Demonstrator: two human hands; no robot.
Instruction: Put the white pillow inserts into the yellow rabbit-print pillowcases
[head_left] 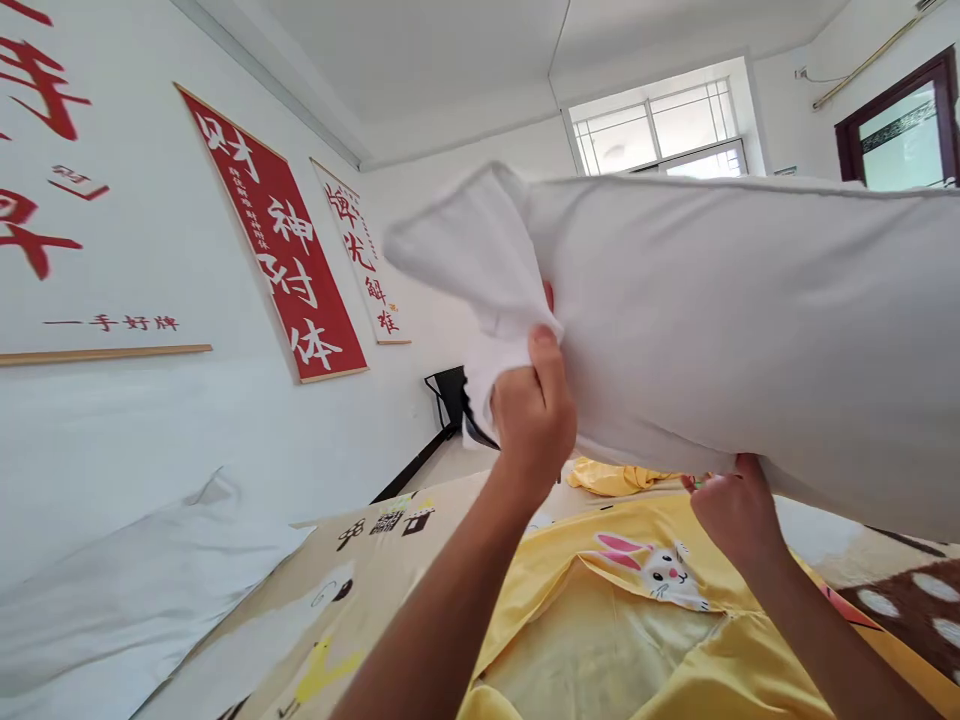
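Observation:
A plump white pillow [720,320] is held up in the air and spans the right half of the head view. My left hand [536,410] is closed around bunched cloth near its left end, with a loose corner sticking out above. Along the lower edge, my right hand [739,510] is closed on the pillow; its fingertips are partly hidden. Underneath lies a yellow pillowcase [645,520] with a rabbit face printed on it, spread on the bed with its paler inner side showing.
A patterned beige bedsheet [420,560] covers the bed. Another white pillow [150,590] lies at the left against the wall. Beyond my hands is a bundle of yellow cloth [619,477]. A brown, white-spotted blanket [900,600] is at the right. Red and white scrolls [277,240] hang on the wall.

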